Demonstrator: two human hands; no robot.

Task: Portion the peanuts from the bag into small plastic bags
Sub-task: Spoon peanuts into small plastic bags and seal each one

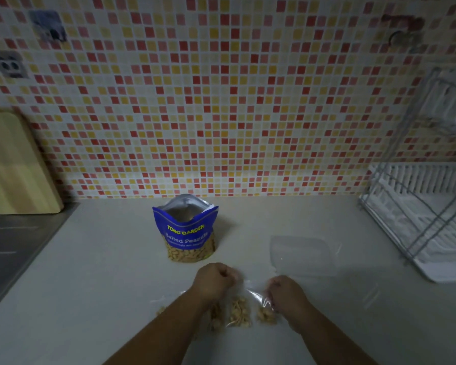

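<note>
1 small plastic bag (250, 293), low in the middle of the counter (103, 259), stretched between 2 hands. Long axis left to right, along its top strip. Strip on the far side, toward the wall; peanuts (238, 312) gathered at the near end, toward the person. At the left end of the strip, the left hand (216, 279), fingers curled in and pinching the plastic. At the right end, the right hand (287, 291), fingers curled on the plastic in the same way. Bag therefore between the 2 grips, its filled part nearer the person than the knuckles. Resting on the counter or lifted off it: cannot tell.

More clumps of nuts just left and right of the first, by each wrist, and 1 further left of the left forearm. Same bag or separate ones: cannot tell.

Beyond the hands, near but apart, the blue peanut bag (187, 230): upright, mouth open upward, printed front toward the person. To its right, flat on the counter, a patch of clear plastic (300, 255), layers impossible to count.

Far right, a white dish rack (419, 219). Far left, a wooden cutting board (16, 164) leaning on the tiled wall (221, 101), and a steel sink surround (11, 248) below it.
</note>
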